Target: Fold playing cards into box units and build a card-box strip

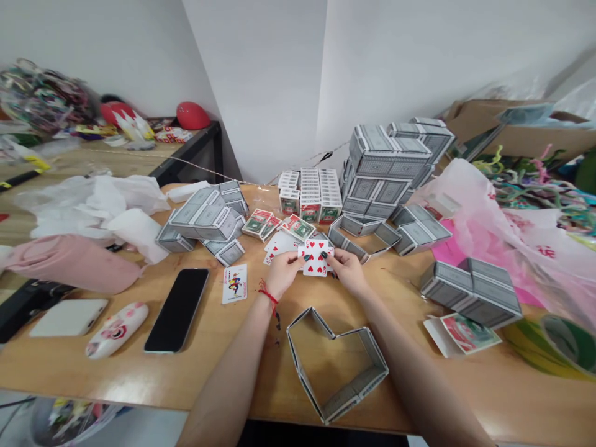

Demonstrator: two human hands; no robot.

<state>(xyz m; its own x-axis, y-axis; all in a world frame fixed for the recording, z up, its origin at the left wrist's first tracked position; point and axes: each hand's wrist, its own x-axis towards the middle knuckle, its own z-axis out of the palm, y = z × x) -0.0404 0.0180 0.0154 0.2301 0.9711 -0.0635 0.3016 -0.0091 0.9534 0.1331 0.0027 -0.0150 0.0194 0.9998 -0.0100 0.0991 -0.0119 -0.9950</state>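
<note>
Between my two hands a few playing cards [316,263] are held face up, a six of hearts on top. My left hand [285,270], with a red string bracelet at the wrist, pinches their left edge. On the other edge, my right hand [349,270] pinches with thumb and fingers. Closer to me stands a heart-shaped ring of folded cards [302,372]. A second such ring [367,233] lies behind my right hand. Loose cards [278,244] are fanned just beyond my left hand, and a joker card [234,284] lies to its left.
Stacked card-built blocks [391,167] rise at the back right beside rows of card boxes [310,192]. More blocks [205,214] stand at left and a pair [472,288] at right. A phone [177,310], computer mouse [116,329], pink pouch [74,261] and tape roll [549,344] lie around.
</note>
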